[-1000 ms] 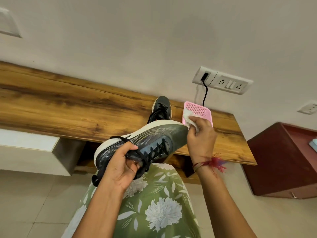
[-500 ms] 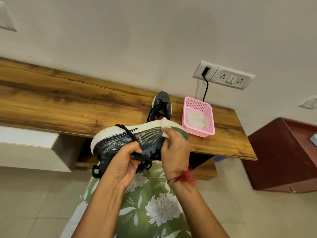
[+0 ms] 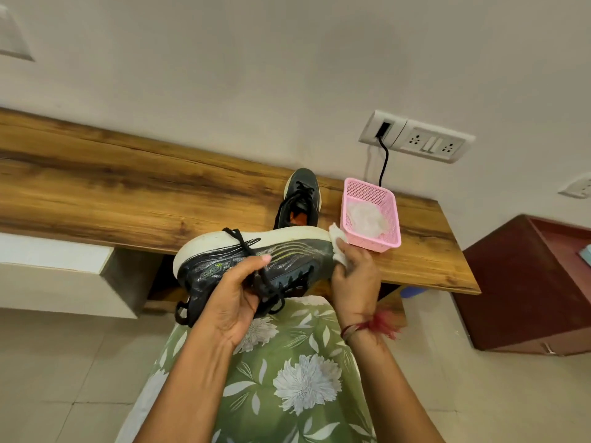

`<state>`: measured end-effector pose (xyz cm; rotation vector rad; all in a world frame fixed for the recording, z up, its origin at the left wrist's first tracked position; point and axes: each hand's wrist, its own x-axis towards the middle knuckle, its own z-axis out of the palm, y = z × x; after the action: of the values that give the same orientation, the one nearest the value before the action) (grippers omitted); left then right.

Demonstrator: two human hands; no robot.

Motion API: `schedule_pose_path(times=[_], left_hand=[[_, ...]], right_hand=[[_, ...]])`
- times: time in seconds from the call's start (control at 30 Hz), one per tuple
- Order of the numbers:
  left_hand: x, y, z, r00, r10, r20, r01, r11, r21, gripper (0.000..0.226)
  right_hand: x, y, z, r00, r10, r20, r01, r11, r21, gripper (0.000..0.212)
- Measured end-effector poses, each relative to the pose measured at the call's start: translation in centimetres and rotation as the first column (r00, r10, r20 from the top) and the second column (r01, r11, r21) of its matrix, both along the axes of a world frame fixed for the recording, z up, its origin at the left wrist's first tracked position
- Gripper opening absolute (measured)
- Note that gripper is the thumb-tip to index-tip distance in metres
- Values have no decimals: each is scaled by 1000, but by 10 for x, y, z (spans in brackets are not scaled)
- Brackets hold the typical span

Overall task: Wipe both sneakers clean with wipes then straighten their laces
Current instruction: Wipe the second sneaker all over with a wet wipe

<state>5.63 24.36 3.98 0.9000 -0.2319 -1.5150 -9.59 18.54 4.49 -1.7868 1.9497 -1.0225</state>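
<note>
My left hand (image 3: 235, 298) grips a dark sneaker (image 3: 287, 259) with a white sole, held on its side above my lap, its black laces hanging loose over my fingers. At the sneaker's toe end, my right hand (image 3: 353, 279) pinches a white wipe (image 3: 337, 243) against the shoe. The second dark sneaker (image 3: 299, 199) stands on the wooden shelf (image 3: 128, 193) behind, its lower part hidden by the held shoe. To its right on the shelf sits a pink basket (image 3: 388, 219) holding more white wipes (image 3: 367, 219).
A wall socket panel (image 3: 415, 135) with a black cable plugged in is above the basket. A dark red cabinet (image 3: 527, 282) stands at the right. A white block (image 3: 57, 273) sits under the shelf at the left. Tiled floor lies below.
My right hand with the wipe slid from the middle of the sneaker's side back to the toe end. The left hand kept its hold and the shoe tilted slightly.
</note>
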Motion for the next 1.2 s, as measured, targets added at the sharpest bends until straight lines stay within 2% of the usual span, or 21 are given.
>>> schedule_pose_path(times=[0.03, 0.1, 0.13, 0.2, 0.27, 0.3, 0.4, 0.47, 0.57, 0.6, 0.63, 0.67, 0.73, 0.77, 0.8, 0.83, 0.9, 1.0, 1.03, 1.1, 1.2], left_hand=[[-2, 0, 3, 1000, -8, 20, 8, 1000, 12, 9], [-1, -2, 1, 1000, -19, 15, 18, 998, 62, 27], [0, -3, -1, 1000, -19, 16, 17, 995, 102, 30], [2, -4, -4, 1000, -15, 11, 13, 984, 176, 22], [2, -4, -4, 1000, 10, -12, -7, 978, 208, 11], [2, -5, -4, 1000, 14, -24, -9, 977, 211, 14], [-1, -7, -4, 998, 33, -57, -21, 980, 199, 19], [-4, -9, -4, 995, 48, -90, -30, 980, 196, 21], [-4, -9, -5, 989, 81, -120, -58, 982, 180, 17], [-1, -9, -5, 987, 97, -126, -74, 982, 173, 22], [4, -8, -6, 985, 106, -133, -83, 983, 166, 38], [8, -8, -6, 982, 112, -151, -88, 984, 158, 53], [14, -8, -9, 977, 110, -182, -84, 986, 144, 67], [14, -9, -10, 975, 99, -198, -72, 987, 142, 63], [13, -10, -11, 972, 100, -211, -71, 988, 140, 48], [10, -9, -8, 974, 101, -202, -74, 988, 138, 30], [5, -9, -3, 982, 102, -162, -80, 987, 136, 21], [7, -8, -3, 980, 106, -170, -87, 989, 117, 74], [9, -7, -5, 979, 120, -166, -101, 988, 120, 80], [8, -7, -6, 981, 102, -167, -81, 988, 128, 71], [2, -7, -2, 982, 70, -176, -55, 995, 87, 22]], right_hand=[[5, 3, -2, 999, 37, -11, -37, 999, -7, 46], [16, 14, -2, 985, 164, -60, -168, 983, -72, 48], [20, 19, -3, 963, 242, -117, -255, 961, -108, 48], [19, 24, -6, 894, 334, -299, -387, 912, -139, 45], [4, 14, -9, 851, 294, -435, -389, 909, -147, 40], [-5, 7, -10, 853, 246, -460, -348, 925, -151, 38], [-20, -5, -10, 920, 130, -369, -204, 964, -169, 39], [-12, -1, -10, 953, 122, -279, -180, 964, -195, 41], [11, 19, -12, 942, 280, -185, -317, 924, -215, 39], [15, 26, -12, 914, 367, -172, -398, 894, -206, 41], [15, 29, -12, 875, 451, -176, -480, 857, -187, 43], [12, 27, -10, 838, 504, -209, -538, 827, -165, 43], [0, 16, -7, 805, 472, -358, -548, 824, -146, 39], [-6, 8, -7, 810, 418, -411, -513, 845, -152, 39], [-10, 0, -6, 833, 363, -418, -461, 873, -161, 39], [-9, -3, -5, 858, 322, -400, -413, 896, -165, 38], [4, 1, -5, 885, 322, -337, -392, 905, -164, 38], [16, 20, -4, 830, 502, -242, -545, 822, -166, 42], [13, 21, -1, 791, 563, -241, -604, 782, -153, 44], [2, 12, 4, 745, 596, -300, -647, 754, -112, 41], [-7, -2, 7, 837, 465, -288, -516, 846, -136, 42]])
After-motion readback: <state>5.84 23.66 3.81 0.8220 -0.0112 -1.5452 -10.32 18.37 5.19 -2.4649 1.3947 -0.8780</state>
